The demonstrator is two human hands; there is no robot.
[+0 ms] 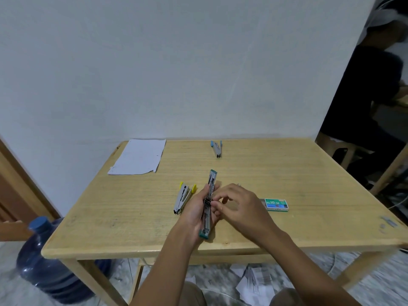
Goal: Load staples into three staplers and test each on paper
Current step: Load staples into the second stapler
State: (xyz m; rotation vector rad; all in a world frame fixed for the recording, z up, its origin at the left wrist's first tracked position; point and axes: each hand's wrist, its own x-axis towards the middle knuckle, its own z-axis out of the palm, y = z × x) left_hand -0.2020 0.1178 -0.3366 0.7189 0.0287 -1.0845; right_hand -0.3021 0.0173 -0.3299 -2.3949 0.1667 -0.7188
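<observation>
Both hands work the green stapler (209,204): left hand (194,212) clamped around it, right hand (237,208) pinching staples into its channel, needing careful alignment next.

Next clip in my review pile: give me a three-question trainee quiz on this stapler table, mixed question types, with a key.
1. True or false: the green stapler lies untouched on the table.
2. Which thing lies nearest the wall? A) yellow stapler B) blue stapler C) staple box
3. Fill in: the paper stack sits at the table's far ____ corner.

Key
1. False: the left hand holds it opened out flat, and the right hand has its fingertips at the channel.
2. B
3. left
</observation>
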